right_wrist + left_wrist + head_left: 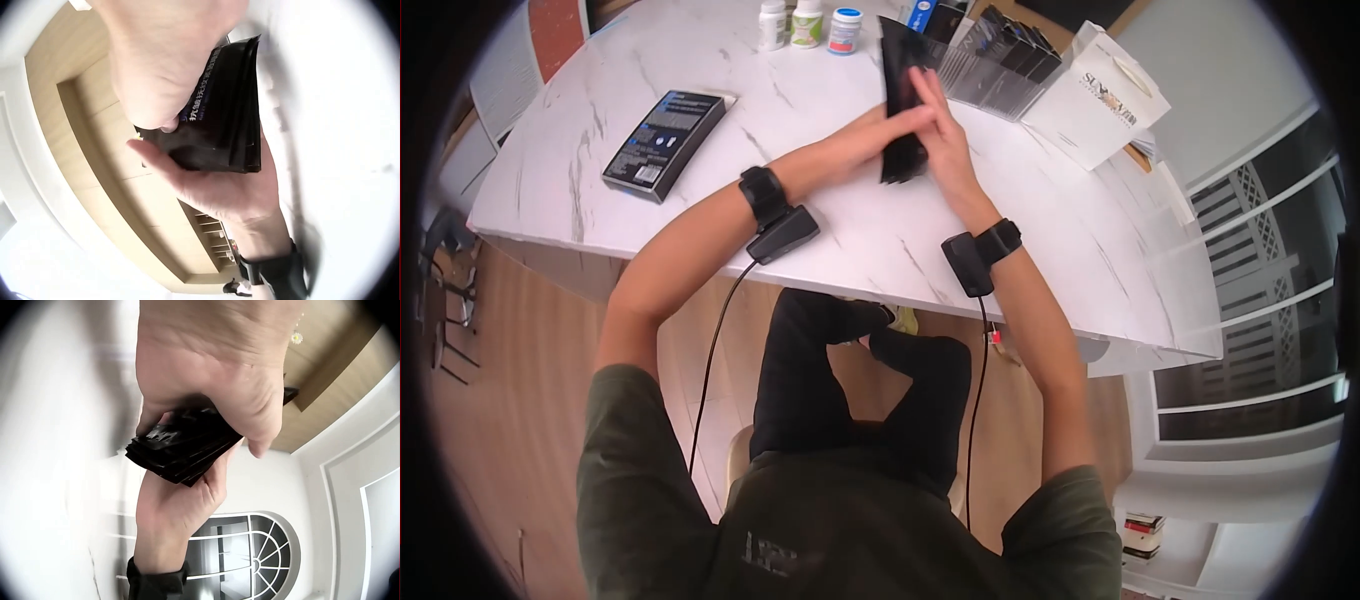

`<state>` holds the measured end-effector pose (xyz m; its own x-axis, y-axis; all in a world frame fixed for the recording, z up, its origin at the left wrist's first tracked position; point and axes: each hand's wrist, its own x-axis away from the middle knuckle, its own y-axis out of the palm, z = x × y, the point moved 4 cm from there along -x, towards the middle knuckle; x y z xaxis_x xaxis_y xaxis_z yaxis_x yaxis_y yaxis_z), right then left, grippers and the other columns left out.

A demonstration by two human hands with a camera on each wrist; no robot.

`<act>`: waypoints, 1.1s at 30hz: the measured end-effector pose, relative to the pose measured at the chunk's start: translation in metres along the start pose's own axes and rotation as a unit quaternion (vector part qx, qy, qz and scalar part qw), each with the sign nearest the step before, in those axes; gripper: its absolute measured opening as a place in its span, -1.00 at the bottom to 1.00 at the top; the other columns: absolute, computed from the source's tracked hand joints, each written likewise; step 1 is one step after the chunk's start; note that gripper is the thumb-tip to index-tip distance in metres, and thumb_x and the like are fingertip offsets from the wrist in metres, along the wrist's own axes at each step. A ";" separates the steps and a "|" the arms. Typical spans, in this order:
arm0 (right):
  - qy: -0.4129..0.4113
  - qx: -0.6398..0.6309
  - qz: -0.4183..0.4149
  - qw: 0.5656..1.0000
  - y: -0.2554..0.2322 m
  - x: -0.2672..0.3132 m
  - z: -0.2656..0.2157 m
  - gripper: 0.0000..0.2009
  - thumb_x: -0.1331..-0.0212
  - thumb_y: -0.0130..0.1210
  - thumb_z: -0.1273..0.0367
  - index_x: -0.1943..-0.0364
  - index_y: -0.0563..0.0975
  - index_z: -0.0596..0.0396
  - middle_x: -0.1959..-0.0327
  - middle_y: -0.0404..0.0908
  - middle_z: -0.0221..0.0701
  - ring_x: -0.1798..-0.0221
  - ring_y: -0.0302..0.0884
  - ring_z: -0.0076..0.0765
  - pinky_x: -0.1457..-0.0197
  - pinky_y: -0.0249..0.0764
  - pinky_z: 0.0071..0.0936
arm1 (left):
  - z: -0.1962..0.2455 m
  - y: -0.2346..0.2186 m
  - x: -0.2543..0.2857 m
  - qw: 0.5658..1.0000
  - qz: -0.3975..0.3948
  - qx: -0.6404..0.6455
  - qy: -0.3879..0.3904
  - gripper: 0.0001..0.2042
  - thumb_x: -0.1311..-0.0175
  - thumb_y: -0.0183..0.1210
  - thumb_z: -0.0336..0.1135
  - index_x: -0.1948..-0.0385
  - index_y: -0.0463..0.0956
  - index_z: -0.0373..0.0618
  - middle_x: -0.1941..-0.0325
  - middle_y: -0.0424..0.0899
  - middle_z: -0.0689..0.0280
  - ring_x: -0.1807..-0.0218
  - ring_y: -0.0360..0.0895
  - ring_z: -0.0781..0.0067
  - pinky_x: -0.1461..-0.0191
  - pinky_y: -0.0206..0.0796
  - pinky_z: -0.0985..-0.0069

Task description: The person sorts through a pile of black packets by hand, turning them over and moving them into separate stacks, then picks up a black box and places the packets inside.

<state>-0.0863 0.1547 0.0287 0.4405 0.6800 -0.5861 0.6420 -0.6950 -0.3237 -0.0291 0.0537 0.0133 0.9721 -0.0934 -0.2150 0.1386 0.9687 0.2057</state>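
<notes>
Both hands hold a stack of flat, glossy black packets (903, 150) upright above the white table. In the head view the left hand (868, 137) grips the stack from its left side, and the right hand (943, 137) holds its right side. The left wrist view shows the left hand (212, 375) curled over the packets (181, 447), whose edges are slightly fanned. Pale printing runs along the front packet (215, 119) in the right wrist view, where the right hand (169, 69) covers one end of the stack.
A black box (662, 145) lies on the marbled table (800, 270) at the left. At the back stand a white bottle (771, 26), a green-labelled bottle (806, 25) and a blue-lidded one (844, 32). A clear organizer (990, 80) and a white paper bag (1090, 100) are at the right.
</notes>
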 end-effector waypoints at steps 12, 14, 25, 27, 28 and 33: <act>0.022 -0.076 0.152 0.985 -0.028 -0.004 0.029 -0.68 0.02 0.34 0.37 0.23 0.50 0.22 0.32 0.62 -0.42 0.29 0.53 -0.55 0.20 0.47 -0.58 | 0.018 -0.027 -0.004 0.963 0.159 -0.175 0.130 -0.66 -0.15 0.28 -0.27 0.09 0.51 -0.25 0.14 0.62 0.33 0.16 0.51 0.61 0.07 0.36 0.60; -0.005 -0.061 0.151 0.987 -0.034 -0.006 0.028 -0.68 0.02 0.34 0.37 0.22 0.50 0.22 0.31 0.62 -0.41 0.28 0.53 -0.55 0.18 0.46 -0.58 | 0.020 -0.024 -0.004 0.956 0.151 -0.209 0.138 -0.64 -0.14 0.29 -0.28 0.06 0.50 -0.23 0.13 0.60 0.34 0.13 0.49 0.62 0.05 0.34 0.60; 0.013 0.000 0.115 0.993 -0.038 -0.003 0.045 -0.66 -0.09 0.25 0.28 0.12 0.50 0.19 0.27 0.62 -0.40 0.22 0.51 -0.53 0.10 0.42 -0.54 | 0.004 -0.034 -0.013 0.955 0.185 -0.203 0.110 -0.63 -0.15 0.30 -0.22 0.10 0.50 -0.29 0.20 0.63 0.31 0.15 0.49 0.62 0.06 0.33 0.63; -0.035 -0.016 0.146 0.989 -0.036 -0.004 0.024 -0.66 -0.09 0.26 0.27 0.12 0.50 0.18 0.28 0.63 -0.40 0.21 0.51 -0.53 0.10 0.42 -0.54 | 0.008 -0.031 -0.012 0.961 0.182 -0.153 0.138 -0.66 -0.15 0.30 -0.21 0.17 0.53 -0.28 0.23 0.63 0.31 0.18 0.49 0.63 0.07 0.33 0.63; -0.050 -0.005 0.162 0.986 -0.037 -0.002 0.015 -0.66 -0.09 0.26 0.27 0.13 0.50 0.19 0.29 0.63 -0.40 0.21 0.52 -0.53 0.10 0.42 -0.54 | 0.011 -0.029 -0.014 0.957 0.176 -0.172 0.156 -0.64 -0.15 0.30 -0.21 0.14 0.51 -0.29 0.20 0.62 0.29 0.16 0.49 0.62 0.05 0.34 0.62; -0.086 0.016 0.181 0.980 -0.039 -0.002 0.009 -0.53 -0.07 0.28 0.24 0.03 0.41 0.25 0.23 0.60 -0.32 0.20 0.53 -0.48 0.07 0.45 -0.49 | -0.003 -0.025 -0.015 0.954 0.144 -0.218 0.145 -0.49 -0.13 0.32 -0.20 -0.04 0.37 -0.29 0.05 0.57 0.24 0.05 0.49 0.57 -0.04 0.34 0.60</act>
<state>-0.1184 0.1787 0.0355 0.5220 0.3404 -0.7821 0.4424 -0.8920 -0.0929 -0.0481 0.0316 0.0088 0.8555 0.1981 -0.4784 -0.2808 0.9538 -0.1072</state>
